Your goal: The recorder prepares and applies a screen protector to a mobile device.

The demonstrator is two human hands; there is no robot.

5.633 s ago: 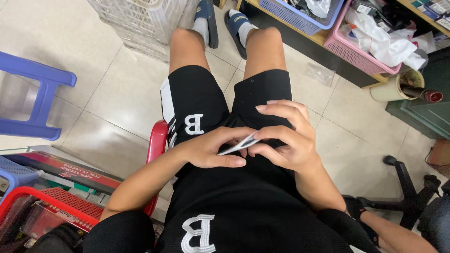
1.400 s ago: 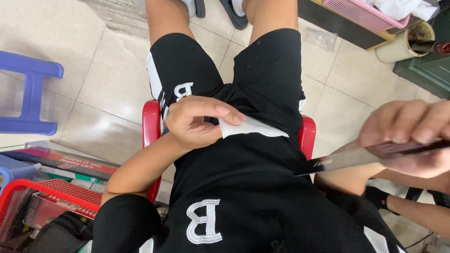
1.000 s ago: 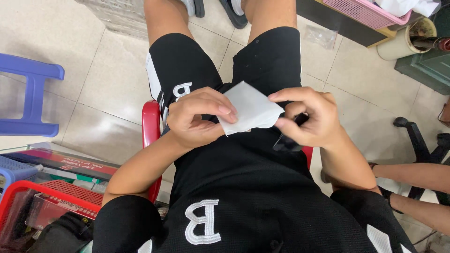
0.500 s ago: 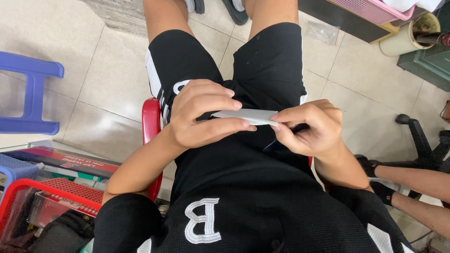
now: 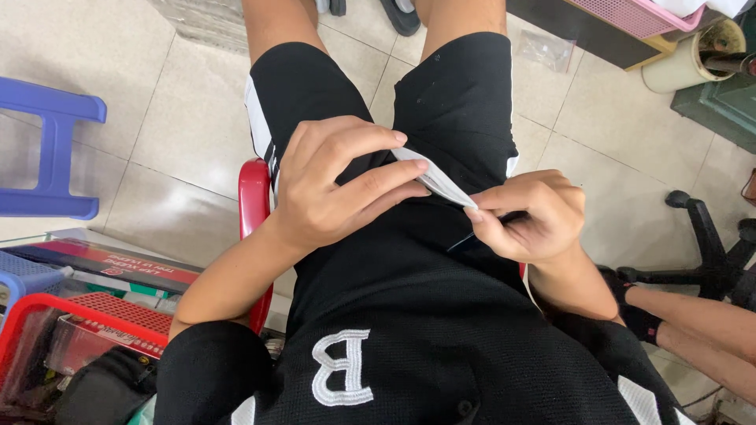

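I look down at my lap, seated on a red chair (image 5: 253, 205) in black shorts. My left hand (image 5: 331, 185) grips a flat white piece, paper or cloth (image 5: 433, 178), between thumb and fingers, seen nearly edge-on. My right hand (image 5: 529, 216) pinches the piece's right end with its fingertips and also holds a thin dark tool (image 5: 472, 236) that pokes out to the left beneath the fingers. Both hands hover just above my thighs.
A blue plastic stool (image 5: 47, 149) stands on the tiled floor at left. A red basket (image 5: 71, 315) and boxes sit at lower left. A pink crate (image 5: 654, 16) and cream cup (image 5: 685, 59) are top right. Another person's leg (image 5: 693, 323) and a chair base (image 5: 709, 252) lie right.
My right hand came back from the far right with the dark tool and joined the left hand at the white piece, which turned from face-up to nearly edge-on.
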